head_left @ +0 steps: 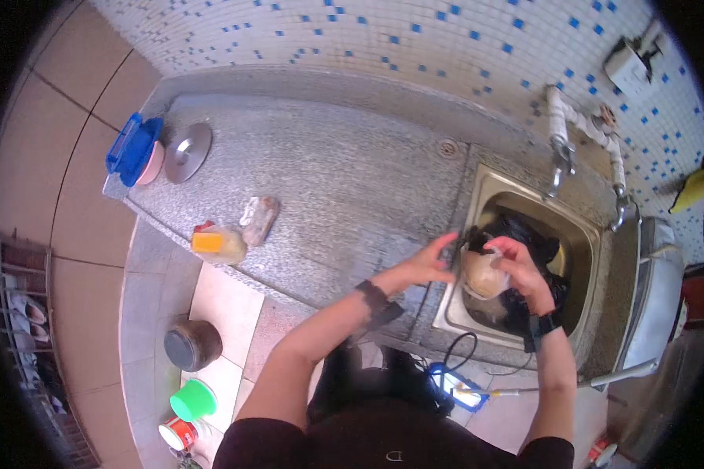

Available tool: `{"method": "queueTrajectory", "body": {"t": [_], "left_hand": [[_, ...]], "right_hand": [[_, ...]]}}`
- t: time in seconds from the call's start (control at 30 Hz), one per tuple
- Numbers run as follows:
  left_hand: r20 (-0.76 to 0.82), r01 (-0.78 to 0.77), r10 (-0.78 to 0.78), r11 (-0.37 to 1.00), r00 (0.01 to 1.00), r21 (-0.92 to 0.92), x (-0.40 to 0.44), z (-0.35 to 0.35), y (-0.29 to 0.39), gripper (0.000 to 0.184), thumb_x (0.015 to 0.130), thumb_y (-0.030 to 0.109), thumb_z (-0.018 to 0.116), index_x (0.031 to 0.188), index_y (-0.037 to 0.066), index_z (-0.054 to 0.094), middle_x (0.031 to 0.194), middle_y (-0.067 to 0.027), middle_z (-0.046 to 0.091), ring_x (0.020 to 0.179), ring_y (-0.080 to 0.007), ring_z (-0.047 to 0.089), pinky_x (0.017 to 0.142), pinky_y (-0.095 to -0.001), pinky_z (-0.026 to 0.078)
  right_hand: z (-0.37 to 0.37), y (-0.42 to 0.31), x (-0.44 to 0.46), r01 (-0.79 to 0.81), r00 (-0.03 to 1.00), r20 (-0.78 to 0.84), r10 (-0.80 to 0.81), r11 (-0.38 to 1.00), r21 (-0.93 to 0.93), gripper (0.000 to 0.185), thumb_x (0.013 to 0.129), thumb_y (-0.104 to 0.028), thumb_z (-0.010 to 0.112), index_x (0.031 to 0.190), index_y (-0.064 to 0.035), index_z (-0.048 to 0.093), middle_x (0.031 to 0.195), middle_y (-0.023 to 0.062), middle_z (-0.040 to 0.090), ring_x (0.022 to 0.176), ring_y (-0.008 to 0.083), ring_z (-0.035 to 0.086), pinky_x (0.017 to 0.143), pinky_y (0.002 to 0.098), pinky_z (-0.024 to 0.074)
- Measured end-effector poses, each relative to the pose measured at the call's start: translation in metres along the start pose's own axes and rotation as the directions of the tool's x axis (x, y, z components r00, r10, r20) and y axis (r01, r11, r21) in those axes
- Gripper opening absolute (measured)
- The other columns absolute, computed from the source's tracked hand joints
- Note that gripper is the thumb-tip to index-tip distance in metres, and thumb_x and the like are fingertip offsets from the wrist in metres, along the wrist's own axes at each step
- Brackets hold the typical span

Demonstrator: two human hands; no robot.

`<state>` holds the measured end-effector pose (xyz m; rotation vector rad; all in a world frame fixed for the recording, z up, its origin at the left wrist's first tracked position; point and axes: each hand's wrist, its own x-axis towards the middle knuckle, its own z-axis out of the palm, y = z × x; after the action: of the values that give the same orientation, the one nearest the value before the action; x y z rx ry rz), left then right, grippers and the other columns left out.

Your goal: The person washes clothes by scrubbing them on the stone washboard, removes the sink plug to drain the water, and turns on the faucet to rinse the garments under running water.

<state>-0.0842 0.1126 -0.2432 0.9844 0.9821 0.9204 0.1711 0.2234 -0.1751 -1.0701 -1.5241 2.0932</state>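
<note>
A round tan item in a clear plastic bag [483, 275] hangs over the near left part of the metal sink [590, 309]. My right hand [522, 271] grips this bag from its right side, fingers curled at the top. Just left of the bag, my left hand [429, 264] is open, thumb and fingers apart, with nothing in it. Crumpled black plastic bags [533, 232] lie in the sink below and behind my right hand. What exactly is inside the clear bag cannot be made out.
Two taps [559, 168] stick out over the sink's far side. On the stone counter [328, 180] lie a clear bag with an orange-yellow block [206, 242], a greyish packet [260, 220], a round metal lid [188, 152] and a blue basket [135, 148]. A green bucket [193, 401] stands on the floor.
</note>
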Motion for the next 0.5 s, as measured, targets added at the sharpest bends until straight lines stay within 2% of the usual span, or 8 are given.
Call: {"method": "queueTrajectory", "body": {"t": [0.07, 0.2, 0.27, 0.3, 0.37, 0.43, 0.47, 0.5], "left_hand": [[0.022, -0.243, 0.243, 0.959, 0.97, 0.146, 0.003, -0.012, -0.004, 0.111, 0.073, 0.012, 0.088, 0.16, 0.013, 0.019, 0.152, -0.0116, 0.043, 0.133, -0.0236, 0.047, 0.105, -0.0417, 0.046], [-0.097, -0.244, 0.254, 0.964, 0.962, 0.102, -0.043, -0.073, 0.025, 0.106, 0.067, 0.007, 0.088, 0.155, 0.008, 0.03, 0.144, -0.0124, 0.05, 0.128, -0.02, 0.051, 0.104, -0.0373, 0.047], [-0.242, -0.208, 0.238, 0.967, 0.941, 0.145, -0.071, -0.116, 0.035, 0.091, 0.064, 0.005, 0.087, 0.144, 0.002, 0.044, 0.129, -0.0109, 0.06, 0.118, -0.019, 0.057, 0.1, -0.0342, 0.049], [-0.316, -0.255, 0.285, 0.958, 0.905, 0.132, -0.083, -0.129, 0.042, 0.077, 0.063, 0.005, 0.085, 0.134, 0.003, 0.054, 0.116, -0.0064, 0.064, 0.109, -0.018, 0.061, 0.096, -0.0332, 0.051], [-0.457, -0.25, 0.359, 0.926, 0.814, 0.284, -0.093, -0.161, 0.022, 0.075, 0.063, 0.008, 0.086, 0.132, 0.005, 0.055, 0.112, -0.0075, 0.066, 0.101, -0.0235, 0.065, 0.088, -0.0358, 0.053], [-0.455, -0.021, 0.411, 0.76, 0.79, 0.65, -0.105, -0.188, 0.011, 0.078, 0.064, 0.012, 0.086, 0.135, 0.009, 0.054, 0.124, -0.0132, 0.063, 0.111, -0.0324, 0.062, 0.092, -0.0436, 0.05], [-0.438, -0.044, 0.412, 0.767, 0.799, 0.641, -0.113, -0.19, 0.0, 0.078, 0.064, 0.012, 0.086, 0.135, 0.009, 0.054, 0.124, -0.0132, 0.063, 0.111, -0.0324, 0.062, 0.092, -0.0436, 0.05], [-0.429, 0.117, 0.403, 0.605, 0.808, 0.788, -0.12, -0.19, -0.011, 0.08, 0.064, 0.013, 0.086, 0.137, 0.009, 0.052, 0.133, -0.0156, 0.057, 0.118, -0.0365, 0.056, 0.095, -0.0477, 0.046]], "right_hand": [[0.052, -0.047, 0.016, 0.055, 0.995, 0.086, -0.047, 0.995, -0.087, 0.039, 0.076, 0.003, 0.063, 0.114, -0.0028, 0.066, 0.103, 0.001, 0.067, 0.093, 0.0103, 0.063, 0.085, 0.0251, 0.049], [0.138, -0.081, 0.07, 0.136, 0.961, 0.253, -0.115, 0.988, -0.067, 0.038, 0.075, 0.002, 0.062, 0.112, -0.0032, 0.064, 0.106, 0.0007, 0.065, 0.101, 0.0106, 0.061, 0.091, 0.0252, 0.0462], [0.173, -0.076, 0.098, 0.153, 0.955, 0.269, -0.124, 0.984, -0.089, 0.037, 0.075, 0.002, 0.06, 0.111, -0.0043, 0.063, 0.109, 0.001, 0.065, 0.104, 0.0109, 0.06, 0.092, 0.0252, 0.0454], [0.193, -0.071, 0.11, 0.19, 0.956, 0.245, -0.162, 0.977, -0.098, 0.036, 0.076, 0.002, 0.059, 0.112, -0.0042, 0.063, 0.109, 0.0005, 0.064, 0.104, 0.0107, 0.059, 0.093, 0.0257, 0.0455], [0.219, -0.049, 0.138, 0.267, 0.953, 0.193, -0.234, 0.948, -0.172, 0.036, 0.078, 0.001, 0.057, 0.113, -0.0036, 0.063, 0.111, 0.0024, 0.065, 0.105, 0.0131, 0.061, 0.093, 0.028, 0.0463], [0.214, 0.011, 0.188, 0.297, 0.953, 0.087, -0.291, 0.829, -0.474, 0.036, 0.081, 0.0, 0.057, 0.116, -0.0045, 0.063, 0.116, 0.0074, 0.066, 0.108, 0.0209, 0.063, 0.096, 0.0323, 0.0474], [0.202, 0.042, 0.207, 0.246, 0.946, 0.011, -0.325, 0.694, -0.677, 0.037, 0.082, -0.001, 0.057, 0.118, -0.0059, 0.063, 0.119, 0.0103, 0.066, 0.11, 0.0261, 0.063, 0.097, 0.0346, 0.0478], [0.21, 0.043, 0.206, 0.228, 0.945, -0.013, -0.326, 0.688, -0.689, 0.037, 0.082, -0.001, 0.057, 0.118, -0.0059, 0.063, 0.119, 0.0103, 0.066, 0.11, 0.0261, 0.063, 0.097, 0.0346, 0.0478]]}}
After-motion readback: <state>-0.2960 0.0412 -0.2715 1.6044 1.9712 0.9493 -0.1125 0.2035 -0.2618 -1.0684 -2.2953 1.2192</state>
